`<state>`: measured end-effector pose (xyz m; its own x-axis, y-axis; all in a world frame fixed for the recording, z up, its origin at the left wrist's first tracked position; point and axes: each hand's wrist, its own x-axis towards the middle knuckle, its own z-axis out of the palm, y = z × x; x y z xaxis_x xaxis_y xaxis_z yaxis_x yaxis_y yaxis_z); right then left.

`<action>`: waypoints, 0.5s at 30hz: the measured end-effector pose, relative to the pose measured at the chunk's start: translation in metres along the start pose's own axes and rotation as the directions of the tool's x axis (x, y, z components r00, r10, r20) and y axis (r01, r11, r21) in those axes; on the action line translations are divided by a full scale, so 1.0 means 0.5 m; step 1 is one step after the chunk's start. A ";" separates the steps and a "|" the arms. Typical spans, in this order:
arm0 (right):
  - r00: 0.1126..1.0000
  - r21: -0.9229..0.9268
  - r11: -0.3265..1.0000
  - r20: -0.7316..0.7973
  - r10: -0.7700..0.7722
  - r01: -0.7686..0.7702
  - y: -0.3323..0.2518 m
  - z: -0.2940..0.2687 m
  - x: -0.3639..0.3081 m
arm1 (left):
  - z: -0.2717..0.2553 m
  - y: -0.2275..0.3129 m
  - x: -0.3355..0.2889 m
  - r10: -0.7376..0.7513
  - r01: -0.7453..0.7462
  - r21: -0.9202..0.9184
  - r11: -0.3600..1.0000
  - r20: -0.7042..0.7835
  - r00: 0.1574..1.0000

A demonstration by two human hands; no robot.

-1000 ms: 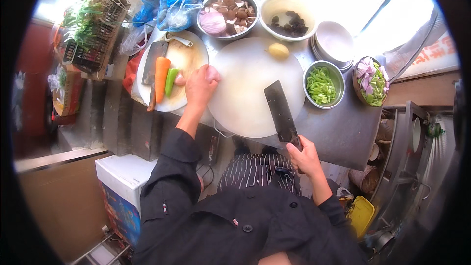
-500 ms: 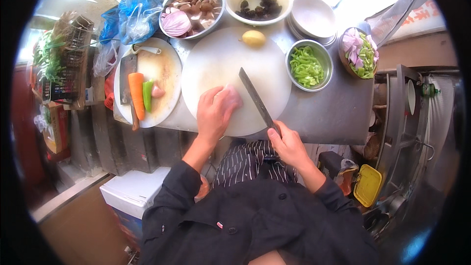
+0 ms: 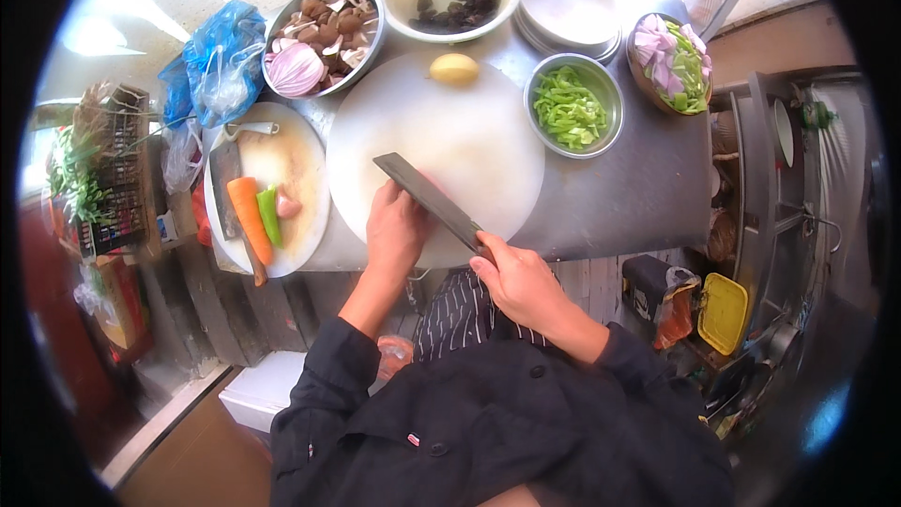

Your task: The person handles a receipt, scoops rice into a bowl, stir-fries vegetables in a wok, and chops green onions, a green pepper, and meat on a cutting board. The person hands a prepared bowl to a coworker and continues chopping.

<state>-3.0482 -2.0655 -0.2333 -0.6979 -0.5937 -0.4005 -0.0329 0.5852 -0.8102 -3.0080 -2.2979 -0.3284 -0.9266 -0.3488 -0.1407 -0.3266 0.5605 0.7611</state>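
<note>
My right hand (image 3: 526,282) is closed round the handle of a cleaver (image 3: 430,201). Its dark blade slants up to the left, over the fingers of my left hand (image 3: 396,233). That hand is curled at the near part of a round white cutting board (image 3: 488,169), on a piece of pink raw meat that the blade and fingers almost wholly hide. A peeled yellow potato (image 3: 454,69) lies at the board's far edge.
A smaller board (image 3: 305,160) at left bears a carrot (image 3: 249,216), a green pepper (image 3: 269,214) and another cleaver (image 3: 226,188). Around the boards stand bowls of mushrooms (image 3: 333,33), black fungus (image 3: 460,5), sliced green pepper (image 3: 570,108) and cut onion (image 3: 662,56).
The cleaver has swung left, from beside the meat to over my left hand, and now covers most of the meat. My right hand has moved left with it. The whole view has shifted slightly.
</note>
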 end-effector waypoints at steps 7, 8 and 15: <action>0.999 0.077 0.996 0.025 0.035 -0.037 -0.027 -0.016 -0.014 | -0.023 0.031 -0.006 0.113 -0.103 0.182 0.978 -0.047 0.992; 0.999 0.069 0.997 0.014 0.033 -0.034 -0.029 -0.017 -0.012 | -0.024 0.037 -0.006 0.141 -0.125 0.193 0.973 -0.070 0.987; 0.998 0.118 0.993 0.067 0.005 -0.013 -0.047 -0.026 0.029 | -0.017 0.034 -0.002 0.107 -0.101 0.069 0.993 -0.092 0.990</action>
<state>-3.0670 -2.0809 -0.2147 -0.6487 -0.6263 -0.4324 0.0609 0.5236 -0.8498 -3.0110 -2.2947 -0.3100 -0.9350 -0.3547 0.0006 -0.2437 0.6434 0.7257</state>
